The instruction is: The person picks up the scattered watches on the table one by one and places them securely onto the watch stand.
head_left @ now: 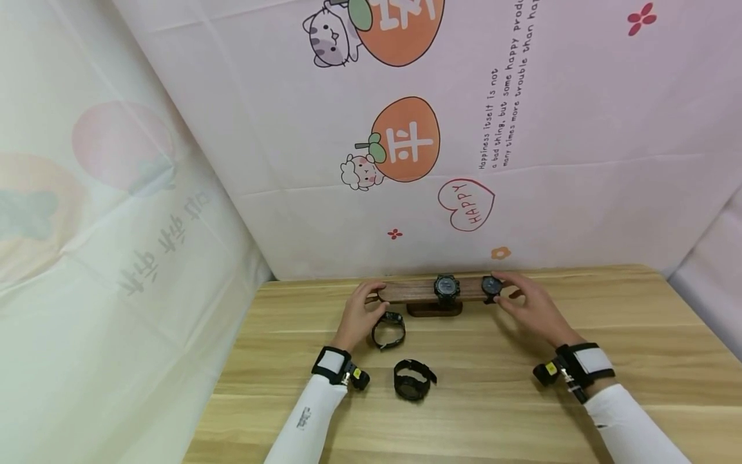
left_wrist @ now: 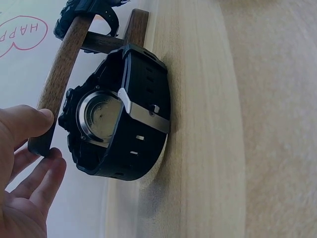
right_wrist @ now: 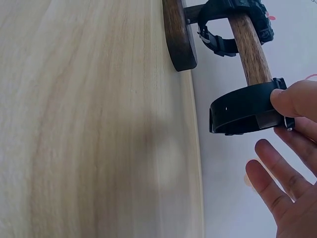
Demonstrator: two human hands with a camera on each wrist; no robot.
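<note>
A dark wooden watch stand with a raised bar stands near the table's back edge. My left hand pinches the bar's left end between thumb and fingers. At the other end my right hand holds a black watch by its case; in the right wrist view its closed strap loops around the bar's tip. Another black watch sits on the bar between the hands. Below my left hand, a buckled black watch rests on the table, its metal caseback showing in the left wrist view.
One more black watch lies nearer the front on the wooden table, its strap curved. A white printed cloth hangs right behind the table, and another cloth hangs along the left side.
</note>
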